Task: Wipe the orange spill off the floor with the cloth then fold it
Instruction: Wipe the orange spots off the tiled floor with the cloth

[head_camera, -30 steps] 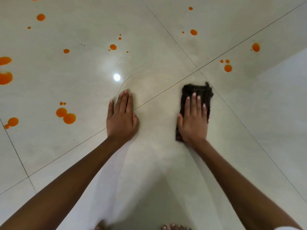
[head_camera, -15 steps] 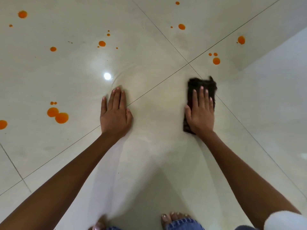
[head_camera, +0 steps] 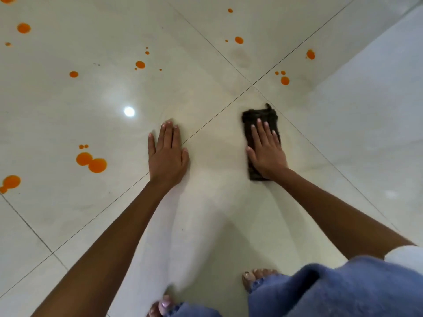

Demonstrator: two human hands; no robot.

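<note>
A dark brown folded cloth [head_camera: 256, 116] lies flat on the pale tiled floor [head_camera: 343, 133]. My right hand [head_camera: 266, 152] presses on it with straight fingers and covers its middle. My left hand [head_camera: 168, 154] rests flat on the bare floor to the left, fingers straight, holding nothing. Orange spill drops dot the floor: a large double blot [head_camera: 91, 162] left of my left hand, another blot [head_camera: 10, 183] at the left edge, small drops [head_camera: 140, 64] further ahead, and drops [head_camera: 285, 80] beyond the cloth.
Dark grout lines cross just ahead of the cloth at a tile corner [head_camera: 252, 85]. My bare feet [head_camera: 257, 276] and blue jeans [head_camera: 332, 291] fill the bottom of the view. A ceiling light's reflection [head_camera: 129, 111] shines on the floor.
My right hand has slid the cloth a little nearer and leftward across the tile. The camera has pulled back, bringing my feet and jeans into view. My left hand stays planted.
</note>
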